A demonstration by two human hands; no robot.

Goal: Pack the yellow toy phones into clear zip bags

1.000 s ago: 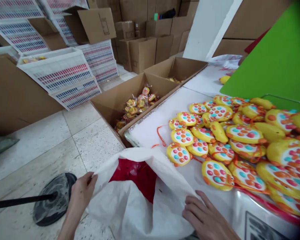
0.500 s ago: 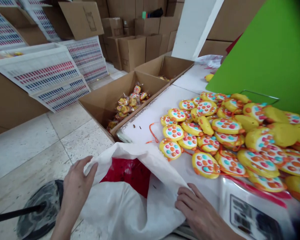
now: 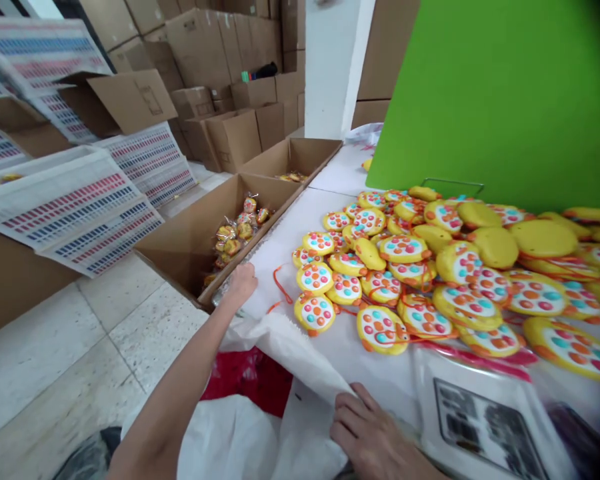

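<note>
My left hand reaches out to the near left corner of the white table, beside the open carton. Its fingers look curled in, and what they hold, if anything, is hidden. My right hand grips the edge of a white cloth draped at the table's front. Glossy red material shows in the cloth's opening, with a small dark speck near it. Right of my left hand lies a heap of yellow animal-shaped toys with coloured dots and orange cords.
An open carton with plastic-wrapped toys stands along the table's left side, another behind it. A clear plastic package lies at the front right. A green board rises behind the heap. White crates stand at left.
My left hand has let go of the white cloth and moved forward and right to the table corner. My right hand still grips the cloth. The camera has turned slightly right.
</note>
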